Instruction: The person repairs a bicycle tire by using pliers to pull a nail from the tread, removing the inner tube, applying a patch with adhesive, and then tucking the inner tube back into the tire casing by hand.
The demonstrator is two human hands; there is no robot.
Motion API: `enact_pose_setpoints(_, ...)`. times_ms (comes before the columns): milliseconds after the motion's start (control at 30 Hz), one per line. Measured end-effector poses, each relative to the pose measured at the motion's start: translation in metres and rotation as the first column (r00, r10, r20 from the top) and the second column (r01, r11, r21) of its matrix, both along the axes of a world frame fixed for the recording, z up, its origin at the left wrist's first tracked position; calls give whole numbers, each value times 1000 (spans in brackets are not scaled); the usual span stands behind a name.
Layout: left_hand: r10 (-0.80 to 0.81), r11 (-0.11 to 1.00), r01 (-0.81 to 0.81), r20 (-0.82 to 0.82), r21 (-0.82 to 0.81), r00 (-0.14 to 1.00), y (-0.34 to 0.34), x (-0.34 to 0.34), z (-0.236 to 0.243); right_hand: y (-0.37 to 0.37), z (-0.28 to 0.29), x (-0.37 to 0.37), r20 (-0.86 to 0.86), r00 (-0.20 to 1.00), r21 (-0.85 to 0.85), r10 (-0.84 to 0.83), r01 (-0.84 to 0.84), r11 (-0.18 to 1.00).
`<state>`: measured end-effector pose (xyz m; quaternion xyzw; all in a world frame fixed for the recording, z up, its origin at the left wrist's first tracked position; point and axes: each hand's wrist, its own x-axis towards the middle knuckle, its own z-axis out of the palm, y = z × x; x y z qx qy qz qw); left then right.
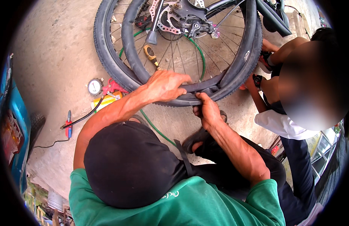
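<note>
A bicycle wheel (232,88) with black tyre and spokes spans the upper middle; a loose-looking inner tube (227,77) lies along its lower inside. My left hand (165,84) rests over the tyre's lower left, index finger and thumb apart. A yellow-black tool handle (151,52), probably a screwdriver, stands just above it, its lower end hidden. My right hand (208,110) grips the tyre's bottom, thumb on top, fingers curled beneath. Brake discs (168,22) and the black frame show above. A green hose (159,132) runs underneath.
A red inflator gauge (94,86), yellow box (99,103) and red-blue screwdriver (69,130) lie left on concrete (50,64). A blue crate-like object (18,147) borders the far left. Another person (283,118) crouches right, hands near the wheel. Sandalled feet (199,137) show below it.
</note>
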<state>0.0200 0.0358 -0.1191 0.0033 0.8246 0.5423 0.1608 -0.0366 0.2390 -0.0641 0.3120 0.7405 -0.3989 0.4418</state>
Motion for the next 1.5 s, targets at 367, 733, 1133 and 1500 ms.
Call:
enact_pose_setpoints(367,-5,1000,5,15,27,1000,4,-1,-1,-5,-7,4,16,996,81,-86,84,993)
enact_pose_setpoints(733,-46,999,46,43,-4,998,10,2,-2,20,-14,1,219,973,65,80,-96,993)
enact_pose_setpoints(1133,325,936,-332,-650,117,687,-71,-74,285,27,-35,-10,263,962,-119,73,-43,992)
enact_pose_setpoints(1500,-452,390,-828,-867,-402,208,-135,-208,461,10,-38,12,37,994,-176,101,-93,980)
